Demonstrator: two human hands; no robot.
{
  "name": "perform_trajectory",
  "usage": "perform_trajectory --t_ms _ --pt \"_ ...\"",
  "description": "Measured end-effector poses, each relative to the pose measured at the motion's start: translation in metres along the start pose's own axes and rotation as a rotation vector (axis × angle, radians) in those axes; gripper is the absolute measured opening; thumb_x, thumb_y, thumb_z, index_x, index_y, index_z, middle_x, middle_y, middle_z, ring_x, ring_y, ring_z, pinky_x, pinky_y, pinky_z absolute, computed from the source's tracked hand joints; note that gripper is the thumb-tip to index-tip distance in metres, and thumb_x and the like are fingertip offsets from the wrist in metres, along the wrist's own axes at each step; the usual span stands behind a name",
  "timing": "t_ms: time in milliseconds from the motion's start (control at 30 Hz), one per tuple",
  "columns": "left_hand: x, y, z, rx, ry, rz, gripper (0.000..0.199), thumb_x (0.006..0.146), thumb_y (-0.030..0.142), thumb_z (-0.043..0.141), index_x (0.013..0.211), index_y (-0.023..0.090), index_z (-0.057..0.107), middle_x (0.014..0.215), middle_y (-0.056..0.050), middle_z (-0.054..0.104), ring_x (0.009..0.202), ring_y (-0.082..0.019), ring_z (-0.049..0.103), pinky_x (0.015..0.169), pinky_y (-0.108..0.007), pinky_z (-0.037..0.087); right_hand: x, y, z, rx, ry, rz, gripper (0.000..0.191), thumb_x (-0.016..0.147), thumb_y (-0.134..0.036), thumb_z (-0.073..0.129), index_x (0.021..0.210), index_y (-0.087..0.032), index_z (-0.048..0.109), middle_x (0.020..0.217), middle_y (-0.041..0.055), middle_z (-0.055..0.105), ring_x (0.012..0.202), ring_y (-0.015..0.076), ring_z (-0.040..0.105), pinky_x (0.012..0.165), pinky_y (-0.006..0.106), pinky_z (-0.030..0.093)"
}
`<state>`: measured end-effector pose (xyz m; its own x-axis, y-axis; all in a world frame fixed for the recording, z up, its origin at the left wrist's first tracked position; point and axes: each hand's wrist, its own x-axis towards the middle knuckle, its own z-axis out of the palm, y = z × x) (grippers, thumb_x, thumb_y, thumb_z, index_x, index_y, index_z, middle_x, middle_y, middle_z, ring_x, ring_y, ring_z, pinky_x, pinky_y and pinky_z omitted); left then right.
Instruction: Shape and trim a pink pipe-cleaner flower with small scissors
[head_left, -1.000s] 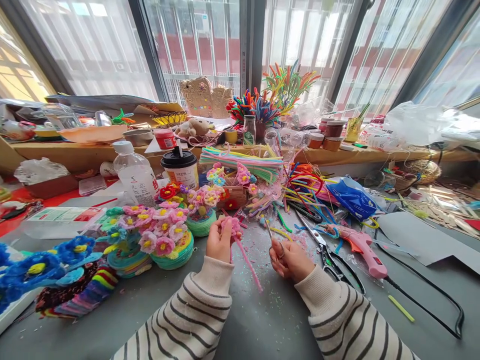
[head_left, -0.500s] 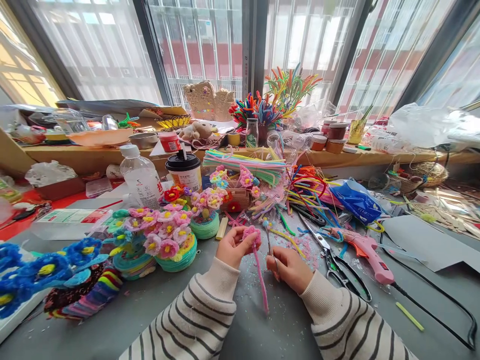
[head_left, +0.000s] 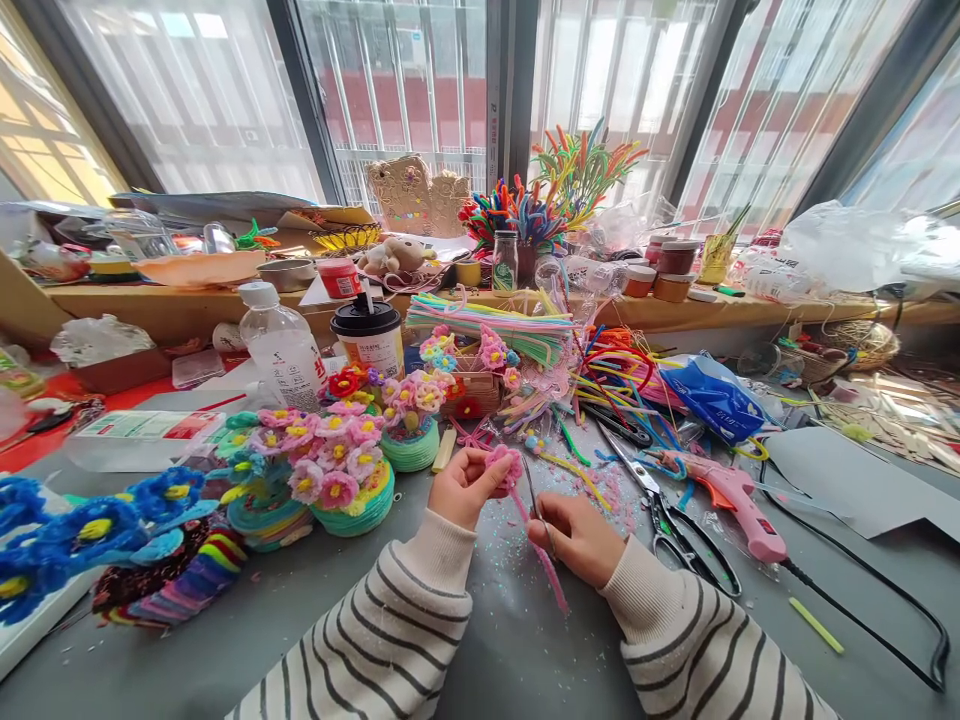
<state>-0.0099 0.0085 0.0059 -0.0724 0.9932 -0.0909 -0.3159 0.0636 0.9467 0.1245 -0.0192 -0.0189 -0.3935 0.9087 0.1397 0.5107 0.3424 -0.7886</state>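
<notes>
Between the fingertips of my left hand point(head_left: 466, 487) is a fuzzy pink flower point(head_left: 504, 468), with a long pink stem point(head_left: 551, 578) trailing down to the right. My right hand point(head_left: 576, 540) has its fingers closed on small scissors point(head_left: 533, 490), whose blades point up beside the flower, close to the stem. Whether the blades touch the stem is too small to tell. Bits of pink fluff and glitter lie on the grey table point(head_left: 502, 650) around both hands.
Pink flower pots point(head_left: 352, 505) and blue flowers point(head_left: 94, 535) stand at left. Large scissors point(head_left: 679, 540), a pink glue gun point(head_left: 750, 515) with its black cord, and a blue packet point(head_left: 712, 400) lie at right. Behind are a bottle point(head_left: 281, 350), a lidded cup point(head_left: 369, 340) and pipe cleaners point(head_left: 495, 318).
The stem's lower end has swung to the right, beneath my right hand. The scissors have shifted slightly left, nearer to the flower.
</notes>
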Motion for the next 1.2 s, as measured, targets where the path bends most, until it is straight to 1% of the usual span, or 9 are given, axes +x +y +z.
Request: perform_trajectory --t_ms 200,367,533,667,800,900,1033,1200 --pt "0.0004 -0.0011 -0.0004 -0.039 -0.01 0.03 0.028 0.042 0.023 0.068 0.058 0.011 0.048 0.05 0.001 0.059 0.044 -0.008 0.053 0.041 -0.018 0.047 -0.0014 -0.0005 0.001 0.019 -0.033 -0.004 0.04 0.069 -0.052 0.036 0.051 -0.017 0.034 0.044 -0.0053 0.034 0.041 0.0067 0.031 0.038 0.018 0.022" --pt "-0.0011 0.0002 0.0006 -0.04 -0.005 0.015 0.028 0.043 0.023 0.068 0.056 0.011 0.047 0.05 0.003 0.057 0.045 -0.007 0.053 0.042 -0.019 0.048 -0.0017 -0.0017 0.0018 0.026 -0.056 0.02 0.039 0.07 -0.052 0.034 0.053 -0.016 0.035 0.045 -0.0048 0.036 0.042 0.007 0.032 0.039 0.019 0.023" --pt "-0.0006 0.0003 0.0001 0.001 0.019 -0.006 0.027 0.043 0.025 0.068 0.057 0.011 0.048 0.049 0.001 0.057 0.044 -0.008 0.053 0.041 -0.019 0.048 -0.0011 -0.0012 0.0027 0.006 -0.028 0.019 0.038 0.068 -0.049 0.04 0.05 -0.017 0.033 0.044 -0.0059 0.032 0.042 0.0065 0.03 0.039 0.018 0.021" --pt "0.0 -0.0007 -0.0008 0.014 0.025 -0.014 0.029 0.042 0.027 0.068 0.054 0.011 0.047 0.046 0.002 0.056 0.042 -0.007 0.052 0.041 -0.019 0.048 -0.0004 0.0006 0.0035 -0.004 0.001 0.004 0.041 0.069 -0.053 0.036 0.049 -0.017 0.032 0.043 -0.0062 0.03 0.041 0.0064 0.028 0.038 0.019 0.02" --pt "0.0005 -0.0023 -0.0015 0.019 0.025 -0.016 0.03 0.042 0.028 0.068 0.053 0.011 0.046 0.045 0.003 0.054 0.041 -0.008 0.051 0.041 -0.02 0.048 0.0004 0.0012 0.0049 -0.035 0.02 0.003 0.044 0.069 -0.056 0.033 0.049 -0.017 0.032 0.043 -0.0059 0.031 0.042 0.0067 0.028 0.039 0.019 0.021" --pt "0.0011 -0.0033 -0.0018 0.011 0.029 -0.004 0.03 0.042 0.028 0.068 0.054 0.012 0.046 0.044 0.003 0.053 0.042 -0.008 0.052 0.041 -0.02 0.048 0.0009 0.0015 0.0063 -0.048 0.039 0.017 0.044 0.07 -0.055 0.032 0.049 -0.017 0.033 0.042 -0.0057 0.032 0.041 0.007 0.029 0.039 0.019 0.022" --pt "0.0016 -0.0036 -0.0016 -0.022 0.036 0.012 0.029 0.043 0.026 0.068 0.055 0.011 0.046 0.045 0.004 0.052 0.043 -0.007 0.051 0.042 -0.021 0.048 0.0016 0.0028 0.007 -0.015 0.054 0.028 0.041 0.072 -0.052 0.033 0.049 -0.018 0.032 0.04 -0.0056 0.034 0.039 0.0073 0.031 0.037 0.019 0.024" --pt "0.0011 -0.0027 -0.0007 -0.063 0.004 0.024 0.028 0.045 0.025 0.067 0.059 0.011 0.047 0.048 0.004 0.054 0.043 -0.006 0.051 0.043 -0.02 0.049 0.0016 0.0018 0.0055 0.03 0.081 0.052 0.04 0.071 -0.052 0.035 0.049 -0.018 0.034 0.039 -0.0055 0.034 0.037 0.0069 0.032 0.036 0.018 0.025"
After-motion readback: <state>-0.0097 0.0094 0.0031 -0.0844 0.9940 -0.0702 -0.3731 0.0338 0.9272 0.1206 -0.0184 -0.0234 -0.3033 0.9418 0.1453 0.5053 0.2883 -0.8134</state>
